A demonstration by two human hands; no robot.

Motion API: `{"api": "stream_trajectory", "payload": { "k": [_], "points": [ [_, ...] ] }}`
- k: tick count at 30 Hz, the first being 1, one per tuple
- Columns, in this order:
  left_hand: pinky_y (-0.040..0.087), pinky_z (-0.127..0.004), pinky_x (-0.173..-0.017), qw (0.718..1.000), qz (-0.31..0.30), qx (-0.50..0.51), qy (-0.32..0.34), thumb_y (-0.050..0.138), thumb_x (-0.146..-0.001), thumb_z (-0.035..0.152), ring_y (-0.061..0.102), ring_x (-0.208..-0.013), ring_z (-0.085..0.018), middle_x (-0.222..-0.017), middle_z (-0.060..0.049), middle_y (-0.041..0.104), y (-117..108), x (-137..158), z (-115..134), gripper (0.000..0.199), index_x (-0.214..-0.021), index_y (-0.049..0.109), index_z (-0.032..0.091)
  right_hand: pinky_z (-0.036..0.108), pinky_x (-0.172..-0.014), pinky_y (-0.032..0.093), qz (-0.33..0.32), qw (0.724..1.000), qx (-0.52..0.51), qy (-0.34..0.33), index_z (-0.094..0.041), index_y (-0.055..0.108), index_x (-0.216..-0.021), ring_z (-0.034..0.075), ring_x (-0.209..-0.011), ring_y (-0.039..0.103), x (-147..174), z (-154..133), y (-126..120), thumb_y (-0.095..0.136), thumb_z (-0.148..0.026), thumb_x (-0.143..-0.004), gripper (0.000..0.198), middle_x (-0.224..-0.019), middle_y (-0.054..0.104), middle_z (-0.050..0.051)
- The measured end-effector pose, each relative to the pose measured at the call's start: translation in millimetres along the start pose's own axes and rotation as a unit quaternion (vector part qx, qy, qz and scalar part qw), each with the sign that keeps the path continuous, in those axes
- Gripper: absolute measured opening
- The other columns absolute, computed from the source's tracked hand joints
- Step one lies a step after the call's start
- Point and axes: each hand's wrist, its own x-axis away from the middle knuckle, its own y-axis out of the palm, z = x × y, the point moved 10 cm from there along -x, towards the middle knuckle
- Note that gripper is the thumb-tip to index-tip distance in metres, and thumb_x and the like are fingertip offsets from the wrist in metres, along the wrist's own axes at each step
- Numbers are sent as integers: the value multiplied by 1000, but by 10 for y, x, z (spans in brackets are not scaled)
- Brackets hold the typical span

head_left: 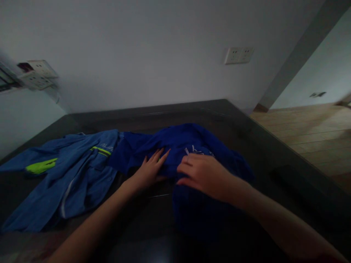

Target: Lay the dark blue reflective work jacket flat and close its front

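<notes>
A deep blue garment (192,146) with a small white print lies crumpled on a dark table (246,135). My left hand (151,168) rests flat on its near edge, fingers spread and pointing away from me. My right hand (204,172) lies on top of the same garment just right of the left, fingers curled down into the cloth; whether it pinches the fabric is hard to tell. A lighter blue jacket (74,171) with neon yellow-green patches and a pale zip lies spread out to the left, touching the deep blue garment.
The table stands against a white wall with a double socket plate (238,55). More socket boxes (37,75) stick out at the left. A wooden floor (309,128) begins past the table's right edge. The light is dim.
</notes>
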Motion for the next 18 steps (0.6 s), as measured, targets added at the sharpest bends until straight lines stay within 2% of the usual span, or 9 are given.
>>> {"api": "stream_trajectory", "payload": {
  "k": [2,4,7,9,12,15,18],
  "points": [
    [28,-57,-108,999,52,4,11,54,-81,17,26,-140,-30,-155,-12,22,-88,-27,-23,83,-149,9,30,33,-76,44,-30,994,19,-99,-18,62,-96,23,-94,58,-3,-440,277,64,-39,-84,24,-98,65,7],
    [31,-51,-109,995,95,41,16,46,-81,9,36,-135,-26,-150,-9,34,-181,-41,-84,74,-147,21,30,34,-76,45,-79,987,23,-136,-18,62,-97,23,-94,58,18,-633,580,67,-38,-80,26,-97,66,6],
    [39,-44,-105,971,163,173,3,40,-79,6,49,-125,-23,-138,-10,49,-372,-33,-286,66,-142,30,24,35,-80,45,-153,984,56,-75,-16,63,-99,21,-92,61,24,-477,885,63,-21,-83,17,-96,68,8],
    [43,-41,-101,938,223,266,-18,40,-78,8,55,-117,-21,-127,-11,57,-554,12,-482,62,-139,30,20,35,-82,46,-170,982,82,-26,-14,65,-96,21,-89,62,28,-273,863,58,-13,-84,14,-92,69,8],
    [47,-38,-94,883,314,344,-51,46,-79,14,61,-104,-19,-115,-9,60,-877,156,-747,57,-134,30,19,37,-81,46,-111,989,94,-20,-14,67,-90,22,-89,61,32,-64,446,55,-9,-83,14,-91,69,8],
    [49,-34,-90,849,377,363,-70,49,-78,16,62,-100,-18,-112,-6,61,-1207,356,-888,54,-130,34,20,36,-83,46,19,996,90,-14,-17,67,-90,21,-89,60,108,184,-227,52,-6,-84,20,-93,69,6],
    [48,-31,-90,834,403,367,-83,46,-75,12,60,-99,-17,-109,-3,64,-1447,542,-973,49,-124,46,20,37,-88,45,189,976,108,-5,-19,67,-97,20,-90,60,330,477,-872,47,-8,-88,24,-93,69,6]
  ]
}}
